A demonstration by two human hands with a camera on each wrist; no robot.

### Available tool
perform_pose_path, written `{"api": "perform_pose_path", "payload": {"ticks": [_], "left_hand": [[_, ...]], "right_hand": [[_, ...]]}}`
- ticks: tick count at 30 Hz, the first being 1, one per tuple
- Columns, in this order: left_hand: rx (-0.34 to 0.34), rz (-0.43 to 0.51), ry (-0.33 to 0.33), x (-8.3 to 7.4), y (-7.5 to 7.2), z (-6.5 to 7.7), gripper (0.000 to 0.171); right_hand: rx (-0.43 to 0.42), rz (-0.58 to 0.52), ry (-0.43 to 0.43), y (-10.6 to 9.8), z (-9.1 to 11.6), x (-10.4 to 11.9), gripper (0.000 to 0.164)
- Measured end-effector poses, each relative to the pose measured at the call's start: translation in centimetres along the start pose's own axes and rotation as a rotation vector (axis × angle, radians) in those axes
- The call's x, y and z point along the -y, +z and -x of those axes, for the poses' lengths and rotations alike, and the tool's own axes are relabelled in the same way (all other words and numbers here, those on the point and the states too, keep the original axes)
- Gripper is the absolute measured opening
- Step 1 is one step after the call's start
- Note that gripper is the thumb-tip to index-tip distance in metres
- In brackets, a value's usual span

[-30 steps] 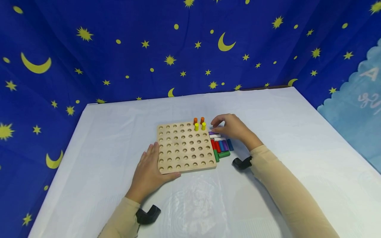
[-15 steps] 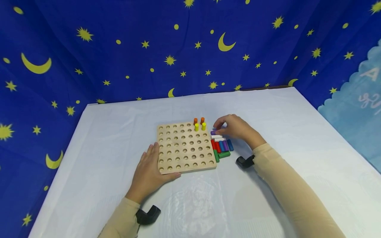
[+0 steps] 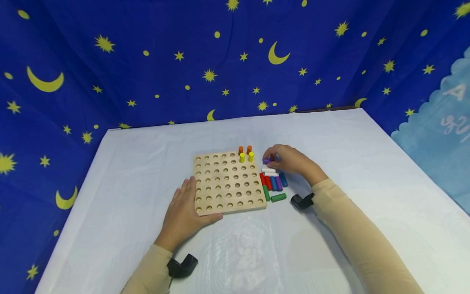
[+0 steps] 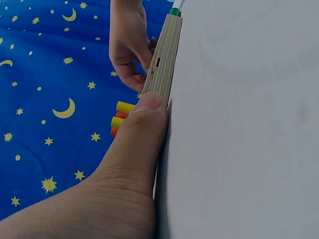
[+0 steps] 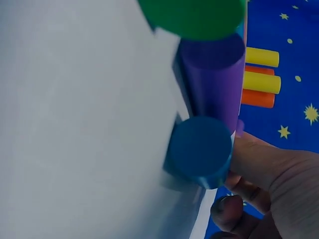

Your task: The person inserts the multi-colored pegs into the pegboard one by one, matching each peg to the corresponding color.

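Note:
My left hand (image 3: 183,212) lies at the near left corner of a wooden peg board (image 3: 238,210), fingers straight along its left side. In the left wrist view, the thumb (image 4: 142,117) rests against the board's plywood edge. Just off the far right part of the board, my right hand (image 3: 291,159) pinches a purple peg (image 3: 267,161) between thumb and fingers. Two yellow pegs (image 3: 242,157) and two orange pegs (image 3: 249,149) stand upright in holes at the far right corner. White pegs (image 3: 269,170) lie right below the right hand.
Red pegs (image 3: 268,183), a second purple peg (image 3: 278,183), blue pegs (image 3: 283,180) and green pegs (image 3: 278,197) lie loose along the board's right side. The white-covered table (image 3: 147,143) meets a blue star-patterned curtain (image 3: 165,73) behind.
My right hand has shifted slightly right, drawing the purple peg away from the board. White pegs have shifted, and one green peg has slid nearer to me. The left hand stays put.

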State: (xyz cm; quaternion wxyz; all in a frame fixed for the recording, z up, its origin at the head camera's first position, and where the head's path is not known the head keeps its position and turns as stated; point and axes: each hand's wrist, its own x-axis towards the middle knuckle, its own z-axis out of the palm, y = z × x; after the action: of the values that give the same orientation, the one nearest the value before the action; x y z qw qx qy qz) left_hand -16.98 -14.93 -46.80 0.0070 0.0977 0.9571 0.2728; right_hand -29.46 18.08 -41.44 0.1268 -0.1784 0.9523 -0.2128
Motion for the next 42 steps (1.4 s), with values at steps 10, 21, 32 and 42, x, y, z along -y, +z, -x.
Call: {"api": "perform_pose_path", "payload": {"ticks": [10, 21, 32, 42], "left_hand": [[-0.002, 0.002, 0.000, 0.1, 0.0, -0.1, 0.141], [0.002, 0.002, -0.004, 0.1, 0.0, 0.0, 0.141], [0.005, 0.007, -0.006, 0.1, 0.0, -0.1, 0.141], [0.005, 0.003, -0.002, 0.1, -0.1, -0.1, 0.141]], "right_hand": [[-0.137, -0.207, -0.030, 0.3, 0.6, 0.0, 0.021], [-0.174, -0.301, -0.093, 1.0, 0.3, 2.5, 0.020], [-0.156, -0.240, -0.131, 2.2, -0.5, 4.7, 0.017], [-0.150, -0.143, -0.123, 2.3, -0.5, 5.5, 0.016]]}}
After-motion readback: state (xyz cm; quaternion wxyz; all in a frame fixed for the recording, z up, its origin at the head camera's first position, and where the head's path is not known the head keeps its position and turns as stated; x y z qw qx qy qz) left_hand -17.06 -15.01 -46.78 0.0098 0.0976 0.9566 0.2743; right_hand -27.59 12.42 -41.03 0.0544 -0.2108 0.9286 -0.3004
